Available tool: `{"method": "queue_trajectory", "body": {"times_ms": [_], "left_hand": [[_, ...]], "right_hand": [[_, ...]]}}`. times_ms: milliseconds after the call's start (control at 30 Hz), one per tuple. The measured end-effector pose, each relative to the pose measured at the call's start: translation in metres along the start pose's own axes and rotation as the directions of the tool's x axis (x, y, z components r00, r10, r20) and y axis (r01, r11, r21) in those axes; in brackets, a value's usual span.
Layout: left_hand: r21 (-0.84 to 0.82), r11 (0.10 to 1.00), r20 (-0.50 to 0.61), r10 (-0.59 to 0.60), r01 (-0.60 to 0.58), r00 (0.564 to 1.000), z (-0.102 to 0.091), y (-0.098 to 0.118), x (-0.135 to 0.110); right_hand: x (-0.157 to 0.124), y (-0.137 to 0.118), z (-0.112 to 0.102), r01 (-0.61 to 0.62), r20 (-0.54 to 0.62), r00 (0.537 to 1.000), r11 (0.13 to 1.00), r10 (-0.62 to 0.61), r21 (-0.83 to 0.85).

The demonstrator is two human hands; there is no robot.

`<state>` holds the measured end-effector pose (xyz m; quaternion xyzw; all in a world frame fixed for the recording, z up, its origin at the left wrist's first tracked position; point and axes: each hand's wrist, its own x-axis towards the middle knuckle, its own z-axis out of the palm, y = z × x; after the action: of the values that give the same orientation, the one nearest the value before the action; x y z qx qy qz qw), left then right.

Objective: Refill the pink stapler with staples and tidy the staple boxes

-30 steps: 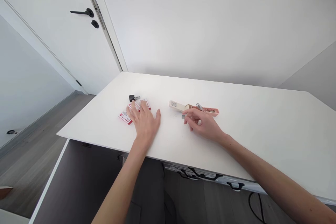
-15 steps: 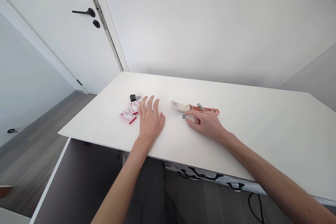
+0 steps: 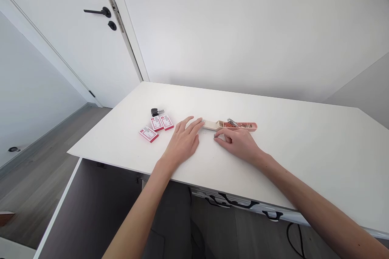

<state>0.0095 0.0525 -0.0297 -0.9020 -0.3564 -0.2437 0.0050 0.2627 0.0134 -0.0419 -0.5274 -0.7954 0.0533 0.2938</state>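
Note:
My left hand (image 3: 184,139) lies over the table with its fingers stretched out and the fingertips at the left end of a cream lid (image 3: 212,124). Joined to that lid is a long, narrow pinkish-orange case (image 3: 253,125), which lies open with small metal pieces in it. A silver metal piece (image 3: 232,122) sticks up from the case. Just in front of the case, my right hand (image 3: 238,142) pinches a small grey strip of staples (image 3: 215,136) between thumb and index finger; most of the strip is hidden by the fingers.
Red and white staple boxes (image 3: 148,134) lie left of my hands. Behind them is a small black and silver stapler-like tool (image 3: 157,112). The white tabletop (image 3: 304,149) meets a wall at the back. A door with a black handle (image 3: 97,11) stands at the left.
My left hand has moved right, from beside the boxes to the cream lid. The case has shifted slightly right. In my right hand, the grey strip has turned and shows less.

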Motion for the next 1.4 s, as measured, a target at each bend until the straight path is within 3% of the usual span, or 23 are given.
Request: {"method": "queue_trajectory", "body": {"times_ms": [267, 767, 933, 1000, 1167, 1400], "left_hand": [[-0.021, 1.0, 0.035, -0.014, 0.015, 0.999, -0.001, 0.001, -0.001], [-0.054, 0.998, 0.034, -0.032, 0.034, 0.999, 0.003, -0.002, -0.002], [-0.058, 0.998, 0.038, -0.035, 0.037, 0.999, 0.002, -0.002, -0.002], [-0.057, 0.998, 0.038, -0.038, 0.04, 0.999, 0.002, -0.002, -0.002], [-0.057, 0.997, 0.05, -0.046, 0.048, 0.998, 0.001, -0.001, -0.002], [-0.067, 0.996, 0.048, -0.048, 0.051, 0.998, 0.002, -0.001, -0.002]], "right_hand": [[-0.001, 0.0, -0.001, -0.1, 0.002, 0.995, 0.994, 0.101, -0.03], [-0.001, -0.007, -0.003, -0.075, 0.009, 0.997, 0.997, 0.075, 0.007], [0.001, -0.012, -0.006, -0.122, -0.018, 0.992, 0.98, 0.126, 0.158], [0.002, -0.016, -0.01, -0.178, 0.01, 0.983, 0.939, 0.183, 0.293], [0.006, -0.02, -0.024, -0.342, 0.168, 0.938, 0.731, 0.304, 0.59], [0.012, -0.009, -0.037, -0.271, 0.083, 0.938, 0.56, 0.337, 0.783]]}}
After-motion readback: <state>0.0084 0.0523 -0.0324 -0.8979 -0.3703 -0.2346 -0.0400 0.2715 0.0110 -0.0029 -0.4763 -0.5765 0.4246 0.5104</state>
